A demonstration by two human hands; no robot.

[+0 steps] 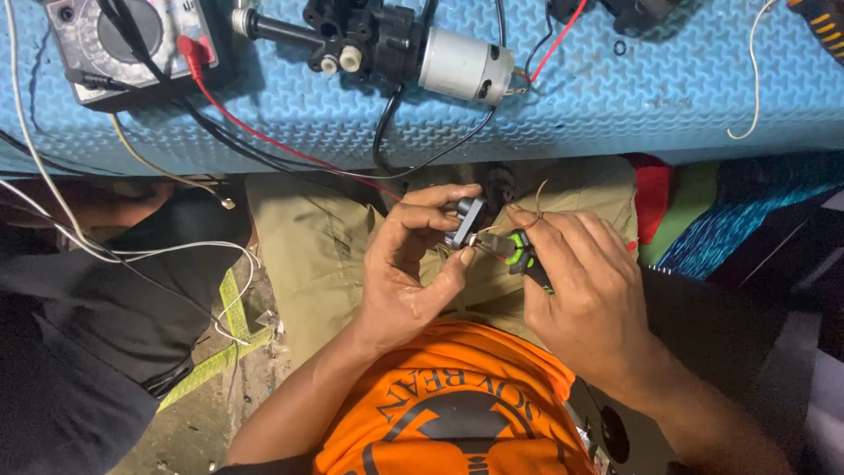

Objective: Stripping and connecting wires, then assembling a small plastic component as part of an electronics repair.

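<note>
Left hand [406, 268] is up over the lap, thumb & fingers pinched narrow round a small black part [466, 218], holding it clear of the bench. Right hand [585, 290] sits just beside it, closed round pliers w/ green-and-black grips [523, 252]; the metal nose of the pliers meets the black part right at the left thumb tip. A thin brown wire [538, 200] curls up from betw. the two hands, near the right index finger. Can't tell exactly where the wire joins, too small.

Both hands hover above khaki trousers [308, 255], w/ an orange shirt [457, 405] lower in view. Well apart from the hands, up on the blue foam-topped bench [668, 97], lies a small pump w/ silver motor body [462, 69] & black head, on its side. To its left, at the bench corner, an analogue meter [123, 40] w/ a red plug [193, 54] in it; a red lead [281, 145] & black leads [387, 132] trail off the bench edge toward the lap. A white wire [754, 79] loops on the bench at far right. More white wires [132, 255] cross a dark cloth [97, 299] at left. A yellow-green strap [230, 325] lies on the floor below that.
</note>
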